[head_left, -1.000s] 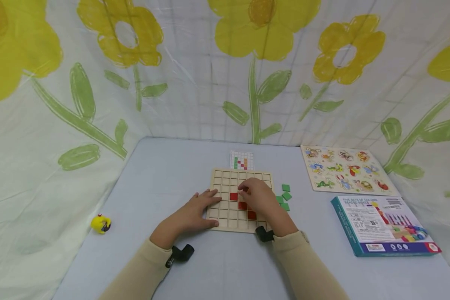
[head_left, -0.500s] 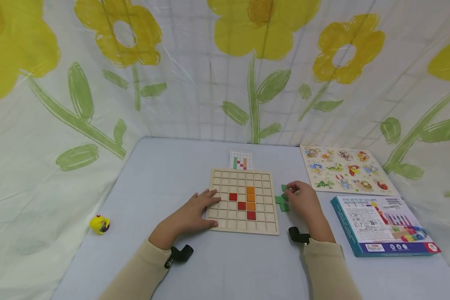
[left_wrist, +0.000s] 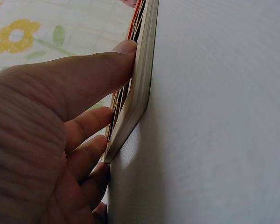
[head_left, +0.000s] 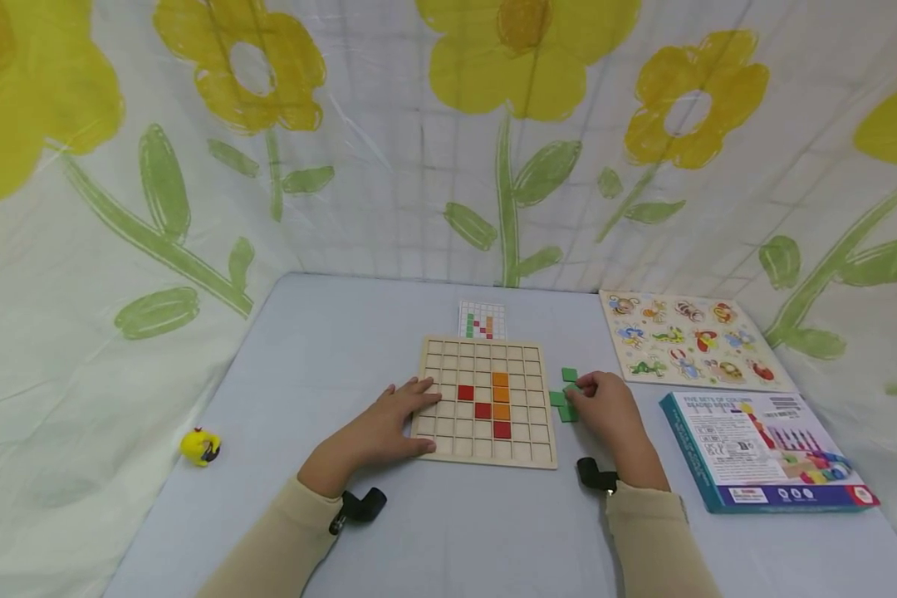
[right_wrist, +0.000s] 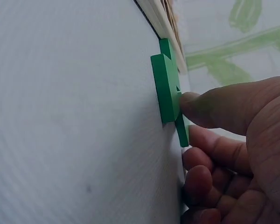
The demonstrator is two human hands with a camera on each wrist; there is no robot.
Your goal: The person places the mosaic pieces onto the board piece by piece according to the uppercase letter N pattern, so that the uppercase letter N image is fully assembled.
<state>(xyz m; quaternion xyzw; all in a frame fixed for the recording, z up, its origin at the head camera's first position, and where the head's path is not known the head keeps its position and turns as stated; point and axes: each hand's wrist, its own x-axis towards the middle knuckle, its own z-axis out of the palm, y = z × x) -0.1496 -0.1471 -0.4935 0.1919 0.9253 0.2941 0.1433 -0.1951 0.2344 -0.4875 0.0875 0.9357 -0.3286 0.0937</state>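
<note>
A square wooden grid board [head_left: 523,453] lies in the middle of the table. Three red tiles [head_left: 482,411] step diagonally down across its cells, beside a short column of orange tiles [head_left: 500,394]. My left hand [head_left: 384,423] rests on the board's left side, fingers spread; its thumb [left_wrist: 102,70] lies over the rim in the left wrist view. Right of the board, my right hand [head_left: 607,409] pinches a green tile [right_wrist: 183,128] between thumb and index finger. Other green tiles [head_left: 569,374] lie around it, one close in front of the thumb in the right wrist view.
Behind the board lies a pattern card [head_left: 482,319] with coloured squares. An insect puzzle board [head_left: 688,340] and a teal-edged box [head_left: 766,453] sit at the right. A small yellow toy [head_left: 199,447] stands at the left edge. A flower-painted sheet [head_left: 389,183] hangs behind.
My right hand has left the board for the green tiles at its right and now pinches one, uncovering the orange tiles. My left hand has stayed in place.
</note>
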